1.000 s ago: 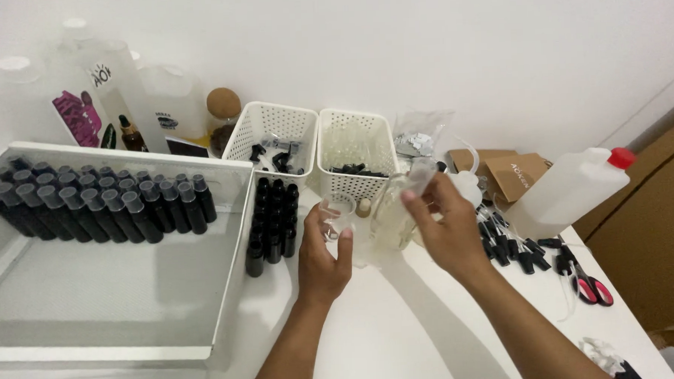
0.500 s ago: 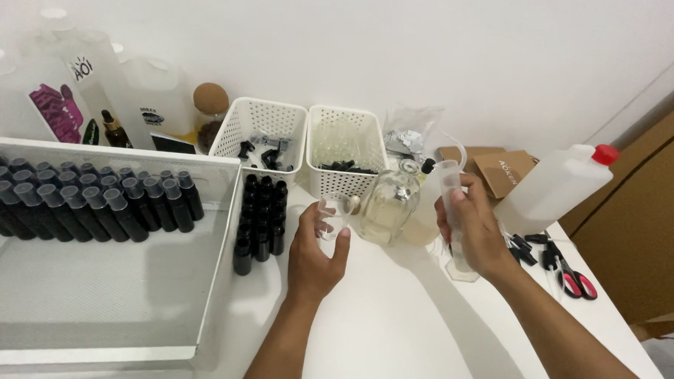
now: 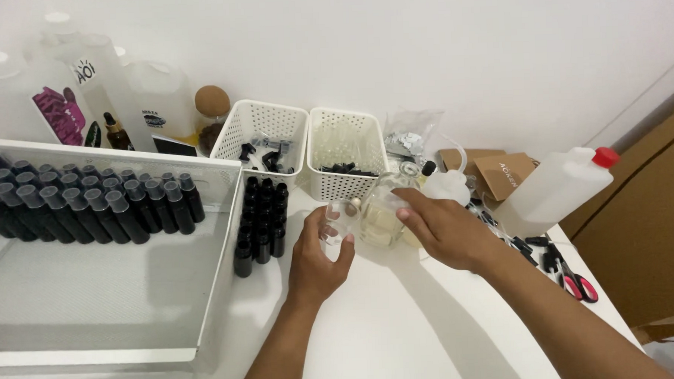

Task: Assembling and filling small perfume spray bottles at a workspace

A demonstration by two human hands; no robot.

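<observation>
Clear small beaker (image 3: 341,221) sat gripped in left hand (image 3: 316,263) mid-desk; right hand (image 3: 444,230) grasped pale-liquid glass bottle (image 3: 383,218) just right. Likely pouring step; steady tilt needed.

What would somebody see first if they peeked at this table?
Probably the two hands in the middle: the left hand holds a small clear cup, and the right hand rests on a glass bottle of pale yellow liquid. Next come the rows of little black bottles standing along the back of the big white tray on the left. At the far right lies a white jug with a red cap.
</observation>
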